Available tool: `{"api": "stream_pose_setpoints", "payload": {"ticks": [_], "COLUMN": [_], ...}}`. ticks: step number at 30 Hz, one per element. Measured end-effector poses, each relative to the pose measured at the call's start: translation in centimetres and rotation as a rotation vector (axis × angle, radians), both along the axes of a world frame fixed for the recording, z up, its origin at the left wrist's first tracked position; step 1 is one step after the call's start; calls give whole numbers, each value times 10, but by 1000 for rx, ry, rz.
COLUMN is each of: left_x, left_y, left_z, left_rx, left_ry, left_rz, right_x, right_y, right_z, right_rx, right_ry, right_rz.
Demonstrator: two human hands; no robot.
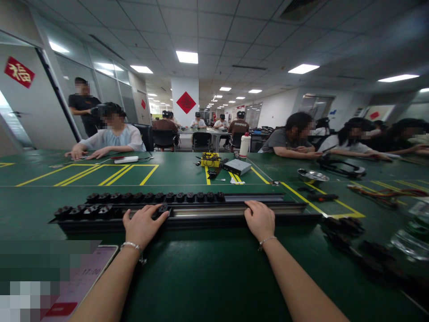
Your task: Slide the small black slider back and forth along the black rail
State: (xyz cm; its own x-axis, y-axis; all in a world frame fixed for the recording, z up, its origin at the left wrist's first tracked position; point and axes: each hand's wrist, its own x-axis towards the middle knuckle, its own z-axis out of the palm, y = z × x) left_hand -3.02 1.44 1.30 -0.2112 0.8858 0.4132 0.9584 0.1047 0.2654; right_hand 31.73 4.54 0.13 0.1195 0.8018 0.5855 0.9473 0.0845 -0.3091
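Two long black rails lie side by side across the green table. The near rail (208, 218) has a shiny metallic channel and several black modules (105, 211) at its left part. More black modules (169, 197) line the far rail (254, 197). My left hand (144, 223) grips a black module (163, 209) between thumb and fingers, in the near rail's channel. My right hand (261, 220) rests on the near rail further right, its fingers closed over the edge; whatever lies under them is hidden.
A phone (90, 277) lies at the lower left. Beyond the rails are a grey box (237, 167), a yellow item with cables (210, 159), a bottle (245, 145) and a metal bowl (313, 175). Loose black parts (345, 228) and clear plastic are at right. People sit around the table.
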Motion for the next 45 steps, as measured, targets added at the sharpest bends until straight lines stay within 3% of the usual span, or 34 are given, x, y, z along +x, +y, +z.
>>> {"api": "stream_pose_setpoints", "payload": {"ticks": [45], "left_x": [6], "left_y": [-1], "left_z": [1], "left_rx": [30], "left_ry": [-15], "left_rz": [3], "right_x": [-1], "right_y": [-1], "right_z": [1], "right_rx": [-6], "right_ry": [18], "right_rz": [-5]}}
